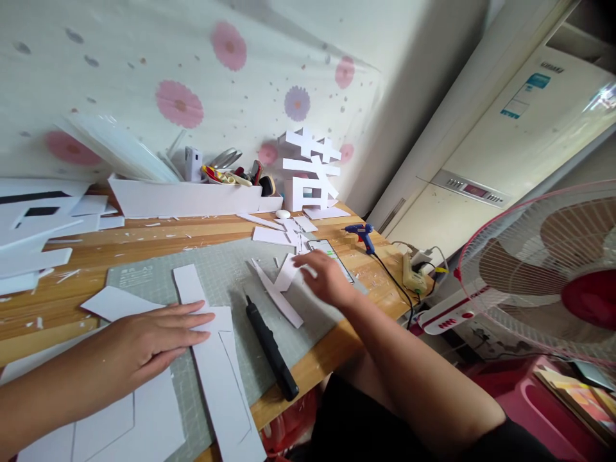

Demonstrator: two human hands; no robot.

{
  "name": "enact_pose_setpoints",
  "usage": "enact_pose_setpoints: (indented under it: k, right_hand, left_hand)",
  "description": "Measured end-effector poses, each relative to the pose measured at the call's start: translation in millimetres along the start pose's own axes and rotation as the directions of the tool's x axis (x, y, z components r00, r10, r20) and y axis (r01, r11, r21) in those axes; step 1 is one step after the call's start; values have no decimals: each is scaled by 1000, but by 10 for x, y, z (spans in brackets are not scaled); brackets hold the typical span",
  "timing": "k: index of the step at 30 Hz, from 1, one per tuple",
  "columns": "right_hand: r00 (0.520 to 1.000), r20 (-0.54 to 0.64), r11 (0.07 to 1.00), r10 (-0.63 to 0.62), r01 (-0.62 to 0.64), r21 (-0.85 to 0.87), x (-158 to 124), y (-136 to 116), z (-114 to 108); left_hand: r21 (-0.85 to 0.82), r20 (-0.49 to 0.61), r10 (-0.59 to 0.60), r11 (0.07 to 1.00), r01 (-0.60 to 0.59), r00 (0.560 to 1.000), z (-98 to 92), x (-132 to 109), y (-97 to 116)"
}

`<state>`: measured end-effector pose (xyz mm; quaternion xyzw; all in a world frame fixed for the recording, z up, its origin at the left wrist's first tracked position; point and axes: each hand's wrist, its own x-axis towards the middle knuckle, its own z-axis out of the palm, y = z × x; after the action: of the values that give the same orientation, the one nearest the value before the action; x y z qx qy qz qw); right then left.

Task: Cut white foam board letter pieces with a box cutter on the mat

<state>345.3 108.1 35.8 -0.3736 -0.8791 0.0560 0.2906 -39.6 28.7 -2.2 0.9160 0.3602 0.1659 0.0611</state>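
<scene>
My left hand (pixel 166 337) lies flat with fingers stretched over a long white foam-board strip (pixel 216 378), which has a cut or drawn outline along its right side. My right hand (pixel 325 276) hovers by a small white board piece (pixel 287 274), fingers loosely bent and apart; one fingertip overlaps the piece's edge, and I cannot tell if it touches. Left of that piece rests a thin curved white offcut (pixel 279 296). Between the hands lies a black pen-shaped cutting tool (pixel 270 350), its thin tip pointing away. A smartphone (pixel 347 271) is partly behind my right hand.
Under the pieces spreads a grey cutting mat (pixel 231 256). A blue glue gun (pixel 360 236) with a cord stands at right, near a power strip (pixel 414 274). Behind are a white character model (pixel 312 176) and a tool box (pixel 178 197). A fan (pixel 548 269) stands right.
</scene>
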Motion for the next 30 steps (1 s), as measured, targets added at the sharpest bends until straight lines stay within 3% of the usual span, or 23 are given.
enact_pose_setpoints:
  k: [1,3,5,14,20,22,24,25,27,30]
  right_hand:
    - [987,-64,988,150,-151,-19,-28,124,-117]
    - [908,-130,908,398,-410,-86,-94,340,-319]
    - [877,-139,872,459,-475,-120,-156,474,-436]
    - [875,-28,860,483,-480,-177,-164,463,-339]
    - [880,-109,867,462,-474,-155,-111,389,-347]
    - [917,-126,909,379,-394,-136,-89,246,-276]
    - [986,-62,980,152,-159,-122,-67,38,-153]
    - [1000,27,993,3,0,-116,-55,-78,-81]
    - [958,208,966,-199,227,-122,-30,-297,58]
    - [877,394,925,-276,354,-138,10,-511,193]
  left_hand:
    - [-8,34,-9,1000,9,999,-1,0,-3]
    - [-27,76,2,1000,0,997,1,2,-10]
    - [-50,68,-3,999,6,998,8,6,-14]
    - [-35,89,-10,999,13,996,39,-19,-61]
    - [-52,90,-19,998,23,996,55,-32,-67]
    - [-51,92,-24,998,29,996,53,-35,-56]
    - [-18,85,-38,999,39,996,51,-42,-53]
    - [5,76,-51,999,50,996,50,-47,-58]
    - [41,42,-85,996,83,996,49,-59,-76]
    - [51,-7,-126,991,126,992,45,-72,-111]
